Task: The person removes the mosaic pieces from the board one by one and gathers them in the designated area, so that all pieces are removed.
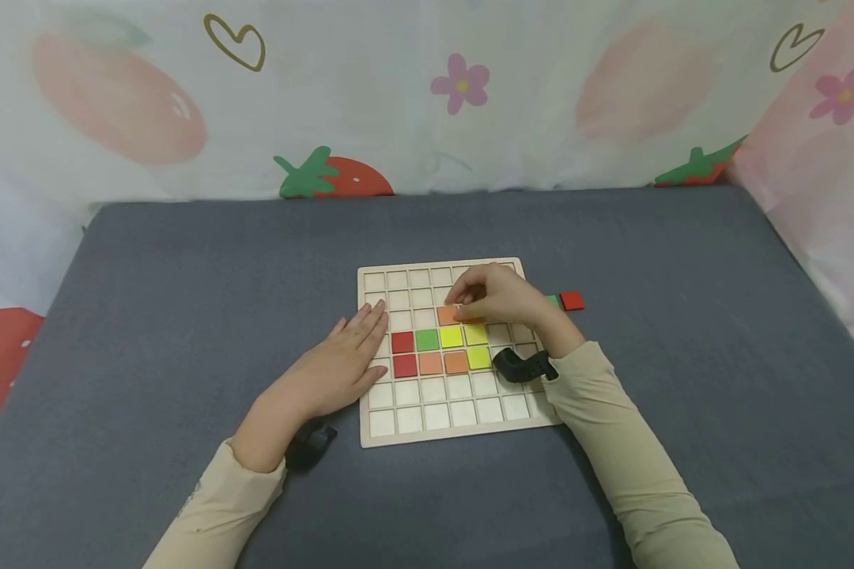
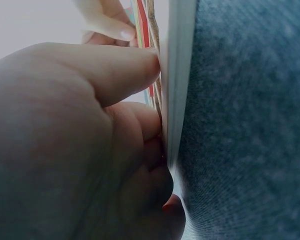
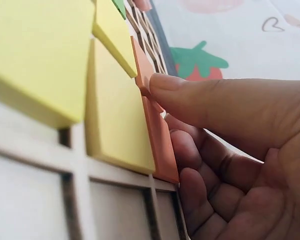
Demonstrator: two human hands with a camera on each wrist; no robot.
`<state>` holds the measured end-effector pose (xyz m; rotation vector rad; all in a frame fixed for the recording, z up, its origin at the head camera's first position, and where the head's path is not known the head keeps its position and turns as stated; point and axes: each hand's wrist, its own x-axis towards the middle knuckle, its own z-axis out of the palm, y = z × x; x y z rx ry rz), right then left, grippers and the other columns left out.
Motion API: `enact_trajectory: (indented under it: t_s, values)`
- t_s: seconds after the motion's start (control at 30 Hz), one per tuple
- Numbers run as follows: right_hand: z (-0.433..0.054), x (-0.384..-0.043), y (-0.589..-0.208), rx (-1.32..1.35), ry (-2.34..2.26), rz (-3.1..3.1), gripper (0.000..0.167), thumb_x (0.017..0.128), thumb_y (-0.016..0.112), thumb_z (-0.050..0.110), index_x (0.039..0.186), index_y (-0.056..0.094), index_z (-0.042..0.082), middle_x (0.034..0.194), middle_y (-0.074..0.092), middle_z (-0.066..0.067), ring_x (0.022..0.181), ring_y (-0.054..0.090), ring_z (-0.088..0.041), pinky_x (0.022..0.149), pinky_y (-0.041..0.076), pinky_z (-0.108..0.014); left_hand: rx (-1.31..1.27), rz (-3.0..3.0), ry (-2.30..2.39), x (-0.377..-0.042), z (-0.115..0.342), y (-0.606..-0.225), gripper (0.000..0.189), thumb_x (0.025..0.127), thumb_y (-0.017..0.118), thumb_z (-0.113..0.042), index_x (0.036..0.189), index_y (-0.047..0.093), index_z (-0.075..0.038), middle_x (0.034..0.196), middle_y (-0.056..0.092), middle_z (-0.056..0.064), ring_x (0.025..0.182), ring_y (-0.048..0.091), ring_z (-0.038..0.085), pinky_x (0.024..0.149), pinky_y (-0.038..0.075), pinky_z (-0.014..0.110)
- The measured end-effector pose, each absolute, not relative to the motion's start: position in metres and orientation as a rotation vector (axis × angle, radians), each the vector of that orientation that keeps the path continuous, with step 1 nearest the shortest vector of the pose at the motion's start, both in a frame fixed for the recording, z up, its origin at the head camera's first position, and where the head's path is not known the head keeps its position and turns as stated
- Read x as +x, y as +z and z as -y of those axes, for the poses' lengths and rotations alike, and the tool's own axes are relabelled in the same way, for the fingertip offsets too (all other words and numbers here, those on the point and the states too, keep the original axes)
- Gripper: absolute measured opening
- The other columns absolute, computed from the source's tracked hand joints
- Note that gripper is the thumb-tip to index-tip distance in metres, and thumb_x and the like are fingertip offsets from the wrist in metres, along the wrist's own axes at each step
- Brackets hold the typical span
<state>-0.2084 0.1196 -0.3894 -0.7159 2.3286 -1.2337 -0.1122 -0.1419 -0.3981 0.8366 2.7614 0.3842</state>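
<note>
A wooden grid board (image 1: 434, 413) lies on the table with coloured square tiles in its middle cells. My left hand (image 1: 341, 359) rests along its left edge with fingers extended. Over the upper right part, my right hand (image 1: 501, 296) pinches at an orange tile (image 1: 446, 316) with thumb and fingers; the thumb (image 3: 180, 90) touches its face in the right wrist view. Another orange tile (image 3: 161, 145) sits beside it, partly covered in the head view. Below are red (image 1: 402, 342), green (image 1: 427, 340) and yellow tiles (image 1: 451, 337), then a row of red, orange and yellow.
A red tile (image 1: 572, 300) and a partly hidden green tile (image 1: 553, 300) lie off the board to the right. The grey cloth-covered table (image 1: 206, 316) ends at a printed curtain (image 1: 427, 150). Black wrist devices (image 1: 523, 366) are worn on both wrists.
</note>
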Motion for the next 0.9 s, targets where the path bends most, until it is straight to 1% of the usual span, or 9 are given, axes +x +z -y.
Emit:
enact_trajectory:
  t_s: [0.13, 0.37, 0.67, 0.9]
  values:
    - [-0.1189, -0.2077, -0.3901, -0.749, -1.212, -2.335, 0.013, 0.080, 0.072, 0.002, 0.093, 0.071, 0.000, 0.089, 0.061, -0.008, 0.081, 0.055, -0.019, 0.075, 0.047, -0.031, 0.837, -2.760, 0.382, -0.1118, 0.1418, -0.3977, 0.067, 0.097, 0.049, -0.027, 0.147, 0.019, 0.006, 0.156, 0.009, 0.018, 0.143, 0.007, 0.030, 0.112, 0.015, 0.049]
    - [-0.1185, -0.2073, -0.3895, -0.768, -1.194, -2.344, 0.012, 0.080, 0.073, 0.001, 0.092, 0.071, 0.000, 0.090, 0.060, -0.008, 0.082, 0.054, -0.019, 0.075, 0.046, -0.031, 0.830, -2.759, 0.389, -0.1115, 0.1415, -0.3970, 0.067, 0.097, 0.049, -0.026, 0.147, 0.018, 0.006, 0.156, 0.008, 0.017, 0.143, 0.007, 0.030, 0.113, 0.015, 0.049]
    - [-0.1198, -0.2086, -0.3893, -0.773, -1.223, -2.325, 0.012, 0.079, 0.074, 0.001, 0.090, 0.069, 0.002, 0.084, 0.061, -0.006, 0.079, 0.057, -0.020, 0.073, 0.048, -0.032, 0.829, -2.761, 0.391, -0.1117, 0.1410, -0.3971, 0.067, 0.097, 0.050, -0.026, 0.147, 0.018, 0.006, 0.156, 0.008, 0.017, 0.143, 0.007, 0.029, 0.113, 0.015, 0.048]
    - [-0.1203, -0.2106, -0.3902, -0.772, -1.237, -2.315, 0.007, 0.082, 0.072, 0.002, 0.089, 0.070, 0.002, 0.080, 0.064, -0.004, 0.076, 0.059, -0.019, 0.070, 0.048, -0.030, 0.828, -2.761, 0.380, -0.1119, 0.1409, -0.3972, 0.068, 0.097, 0.050, -0.027, 0.147, 0.018, 0.006, 0.156, 0.008, 0.017, 0.143, 0.006, 0.029, 0.113, 0.015, 0.048]
